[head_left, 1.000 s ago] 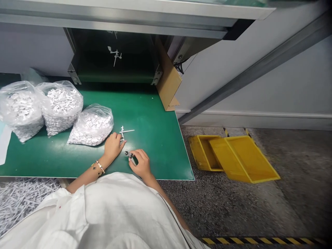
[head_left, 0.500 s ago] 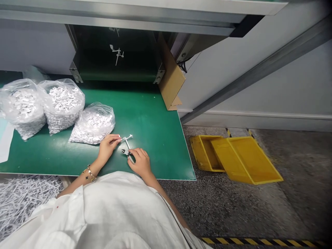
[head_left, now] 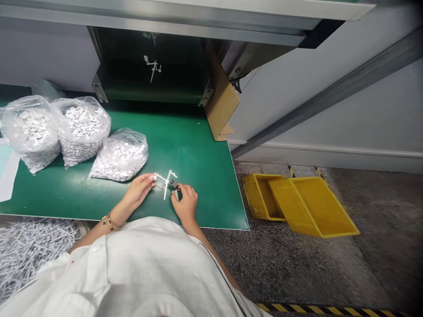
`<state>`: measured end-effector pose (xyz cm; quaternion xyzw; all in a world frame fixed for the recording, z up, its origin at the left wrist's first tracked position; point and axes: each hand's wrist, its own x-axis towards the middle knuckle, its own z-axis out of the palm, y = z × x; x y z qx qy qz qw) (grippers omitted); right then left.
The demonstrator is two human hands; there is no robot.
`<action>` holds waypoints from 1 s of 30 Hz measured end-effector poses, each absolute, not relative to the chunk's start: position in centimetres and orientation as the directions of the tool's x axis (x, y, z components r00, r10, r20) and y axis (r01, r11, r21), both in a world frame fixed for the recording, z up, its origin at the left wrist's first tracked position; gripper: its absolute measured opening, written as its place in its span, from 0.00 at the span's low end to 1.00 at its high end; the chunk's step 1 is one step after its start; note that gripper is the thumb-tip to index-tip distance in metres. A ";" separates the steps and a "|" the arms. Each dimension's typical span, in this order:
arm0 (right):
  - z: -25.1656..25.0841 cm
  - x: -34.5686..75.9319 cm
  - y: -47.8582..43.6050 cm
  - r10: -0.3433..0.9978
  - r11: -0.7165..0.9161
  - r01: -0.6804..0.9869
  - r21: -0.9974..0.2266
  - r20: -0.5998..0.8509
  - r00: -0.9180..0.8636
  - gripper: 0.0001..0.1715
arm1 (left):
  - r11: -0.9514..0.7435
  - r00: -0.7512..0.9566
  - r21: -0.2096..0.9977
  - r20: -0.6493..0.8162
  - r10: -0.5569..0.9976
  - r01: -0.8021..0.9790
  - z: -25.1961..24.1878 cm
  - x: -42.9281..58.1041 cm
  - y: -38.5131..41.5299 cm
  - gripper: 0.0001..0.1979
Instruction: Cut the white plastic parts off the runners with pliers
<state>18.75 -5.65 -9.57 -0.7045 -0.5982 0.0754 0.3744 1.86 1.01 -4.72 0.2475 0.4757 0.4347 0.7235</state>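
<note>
Over the green table (head_left: 211, 189), my left hand (head_left: 139, 189) pinches one end of a white plastic sprue (head_left: 166, 185) with thin branches. My right hand (head_left: 186, 200) is closed around the handles of a pair of side cutters (head_left: 176, 193). The cutters' dark jaws lie against the right side of the sprue, close to where its branches meet. Whether the jaws are biting on the plastic is too small to tell. A clear bag of small white discs (head_left: 124, 155) stands just beyond my left hand.
Two more bags of white parts (head_left: 86, 132) stand at the left. Another sprue (head_left: 153, 68) lies on the conveyor belt (head_left: 132, 83) at the back, beside a cardboard sheet (head_left: 223, 103). Yellow bins (head_left: 317, 207) sit on the floor right; cut white sticks (head_left: 36, 255) pile below left.
The sprue has turned, its long stem now pointing down toward me. My right hand has moved slightly right and up, bringing the cutters' jaws to the sprue's middle.
</note>
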 end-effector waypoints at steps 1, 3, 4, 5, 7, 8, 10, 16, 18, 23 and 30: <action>-9.6 18.7 -5.6 0.915 0.037 0.789 -0.614 0.339 0.221 0.15 | 0.516 0.194 0.769 -0.479 0.856 -0.378 -4.7 1.9 0.8 0.12; -9.6 18.6 -5.6 0.927 0.123 0.775 -0.620 0.351 0.134 0.17 | 0.533 0.225 0.774 -0.483 0.846 -0.342 -4.7 2.1 0.4 0.12; -9.5 18.6 -5.6 0.926 0.154 0.764 -0.627 0.362 0.110 0.17 | 0.535 0.233 0.779 -0.483 0.844 -0.328 -4.8 2.2 0.2 0.12; -9.5 18.6 -5.7 0.924 0.176 0.753 -0.633 0.371 0.095 0.17 | 0.536 0.240 0.783 -0.481 0.843 -0.316 -4.9 2.3 0.1 0.12; -9.5 18.6 -5.7 0.922 0.197 0.741 -0.642 0.378 0.082 0.17 | 0.534 0.255 0.793 -0.473 0.843 -0.294 -5.1 2.4 -0.1 0.13; -9.5 18.6 -5.7 0.924 0.200 0.738 -0.645 0.375 0.077 0.17 | 0.529 0.262 0.800 -0.466 0.845 -0.282 -5.2 2.4 -0.2 0.13; -9.5 18.7 -5.7 0.929 0.204 0.730 -0.652 0.363 0.064 0.17 | 0.516 0.274 0.818 -0.451 0.849 -0.254 -5.2 2.5 -0.2 0.13; -9.6 18.8 -5.7 0.940 0.212 0.709 -0.672 0.338 0.039 0.18 | 0.444 0.277 0.885 -0.396 0.875 -0.138 -5.2 2.2 0.0 0.13; -9.6 18.8 -5.7 0.944 0.208 0.710 -0.673 0.328 0.035 0.17 | 0.407 0.283 0.908 -0.367 0.886 -0.097 -5.3 2.0 0.1 0.13; -9.6 18.8 -5.8 0.943 0.212 0.691 -0.691 0.331 0.042 0.17 | 0.378 0.287 0.924 -0.348 0.893 -0.058 -5.4 1.9 0.2 0.15; -9.5 18.9 -5.8 0.941 0.225 0.654 -0.722 0.336 0.047 0.18 | 0.379 0.296 0.924 -0.348 0.890 -0.053 -5.2 1.8 0.3 0.13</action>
